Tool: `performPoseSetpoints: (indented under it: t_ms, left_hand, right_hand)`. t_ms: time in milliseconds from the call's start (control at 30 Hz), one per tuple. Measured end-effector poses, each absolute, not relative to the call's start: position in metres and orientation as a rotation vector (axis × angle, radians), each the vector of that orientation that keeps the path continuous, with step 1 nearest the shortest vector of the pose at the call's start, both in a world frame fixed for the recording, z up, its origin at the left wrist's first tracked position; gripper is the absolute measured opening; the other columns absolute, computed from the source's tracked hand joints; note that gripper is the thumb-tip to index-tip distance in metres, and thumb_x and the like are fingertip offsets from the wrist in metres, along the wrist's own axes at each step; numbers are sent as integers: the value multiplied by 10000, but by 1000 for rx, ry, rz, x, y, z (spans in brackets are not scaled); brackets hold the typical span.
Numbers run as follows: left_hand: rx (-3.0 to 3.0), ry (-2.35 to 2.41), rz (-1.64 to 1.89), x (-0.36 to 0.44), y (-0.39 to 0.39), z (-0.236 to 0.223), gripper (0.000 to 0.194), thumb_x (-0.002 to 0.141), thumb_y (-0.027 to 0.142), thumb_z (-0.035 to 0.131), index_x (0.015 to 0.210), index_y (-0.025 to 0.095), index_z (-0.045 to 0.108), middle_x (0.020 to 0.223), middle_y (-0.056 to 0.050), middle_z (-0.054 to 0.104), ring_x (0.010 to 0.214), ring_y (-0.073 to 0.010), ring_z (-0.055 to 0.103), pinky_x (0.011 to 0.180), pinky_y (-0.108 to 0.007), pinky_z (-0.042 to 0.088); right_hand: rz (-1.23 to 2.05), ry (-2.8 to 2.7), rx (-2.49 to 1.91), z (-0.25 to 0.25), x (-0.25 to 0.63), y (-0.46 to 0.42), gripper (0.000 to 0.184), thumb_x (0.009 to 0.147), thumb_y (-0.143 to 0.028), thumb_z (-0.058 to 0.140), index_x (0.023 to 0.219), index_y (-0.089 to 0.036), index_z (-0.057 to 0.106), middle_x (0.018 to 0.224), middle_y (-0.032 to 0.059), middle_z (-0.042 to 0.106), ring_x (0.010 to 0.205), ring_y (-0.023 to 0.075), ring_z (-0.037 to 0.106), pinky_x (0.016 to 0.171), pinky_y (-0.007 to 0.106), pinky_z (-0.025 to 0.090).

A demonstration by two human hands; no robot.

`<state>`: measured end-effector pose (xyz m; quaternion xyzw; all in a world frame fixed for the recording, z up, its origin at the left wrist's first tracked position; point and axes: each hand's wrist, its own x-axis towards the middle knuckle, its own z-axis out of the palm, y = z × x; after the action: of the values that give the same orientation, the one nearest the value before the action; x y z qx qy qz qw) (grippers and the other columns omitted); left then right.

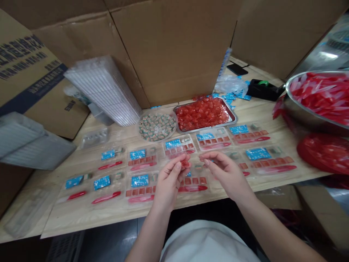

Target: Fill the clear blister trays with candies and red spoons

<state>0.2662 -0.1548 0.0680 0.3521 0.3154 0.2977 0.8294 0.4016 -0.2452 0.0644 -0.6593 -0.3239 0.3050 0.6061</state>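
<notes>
My left hand (170, 178) is closed around a few small red translucent pieces (185, 164), which show at its fingertips. Thumb and forefinger of my right hand (229, 173) pinch what looks like one small reddish piece (202, 158). Both hands hover over clear plastic trays, partly hiding them. One tray below (192, 183) holds several red squares and a red pen-like stick. To the left, trays (106, 187) contain a blue packet, a small greenish-beige block and a red stick, with no red squares. Other trays (259, 160) at right have red squares in a row.
Behind the trays are a metal tray of red pieces (201, 114) and a round dish of small blocks (156, 126). Stacked clear trays (105, 89) lean against cardboard (174, 47). At right stand a metal bowl of red sticks (321, 94), a red container (324, 153) and a tape dispenser (263, 90).
</notes>
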Motion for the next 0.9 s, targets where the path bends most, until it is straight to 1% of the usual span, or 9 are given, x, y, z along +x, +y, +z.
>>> performPoseSetpoints:
  t_ms: [167,300,367,433,500,567,733,800,900]
  left_hand:
    - [728,696,616,265,-152,67,226,775,242,682,994,190,704,1110,-74,684,907,-136,663,836,-233,521]
    - [758,775,698,257,-147,64,220,734,223,715,952,187,712,1006,-47,711,921,-130,654,859,-232,508]
    - [787,804,735,252,-145,60,223,723,217,724,944,190,710,949,-33,715,918,-127,653,875,-237,499]
    - [800,825,739,247,-145,56,225,719,216,726,941,194,704,939,-25,710,915,-129,651,887,-257,494]
    - [801,837,714,244,-147,53,221,719,226,725,936,198,694,964,-25,701,907,-135,649,881,-279,499]
    - [803,843,677,243,-150,51,207,728,243,718,928,201,686,990,-28,689,897,-138,647,855,-283,508]
    - [846,862,625,241,-157,41,178,748,258,707,913,195,683,946,-20,679,860,-110,631,800,-224,500]
    - [864,871,612,240,-159,36,181,745,266,711,909,196,683,938,-15,676,859,-106,624,803,-221,493]
    - [885,859,594,240,-164,32,179,750,274,705,912,200,680,950,-13,674,861,-109,618,807,-229,488]
  right_hand:
    - [545,-886,-1661,60,406,-251,76,804,-263,585,849,-204,605,855,35,636,791,168,605,681,289,488]
    - [342,-1065,-1815,53,418,-263,43,811,-240,567,798,-201,580,788,24,603,721,159,579,646,288,465]
    - [389,-1245,-1883,49,423,-273,59,825,-223,538,801,-203,589,773,25,597,716,161,567,635,288,454]
    - [493,-1350,-1914,43,426,-283,89,841,-214,508,809,-206,591,778,26,605,710,160,566,625,288,453]
    - [523,-1341,-1952,37,428,-292,97,850,-222,496,825,-208,589,811,32,624,717,162,575,616,286,460]
    - [467,-1286,-2014,31,433,-302,97,852,-232,498,849,-206,592,836,39,635,718,166,581,606,287,466]
    - [254,-1390,-2188,19,440,-331,107,854,-219,511,841,-200,615,829,59,626,800,208,580,712,346,478]
    - [210,-1458,-2213,14,433,-341,126,868,-215,502,846,-194,624,836,67,623,809,213,573,729,354,478]
    - [156,-1534,-2236,3,418,-350,185,893,-203,469,956,-183,642,841,74,622,795,212,563,739,363,481]
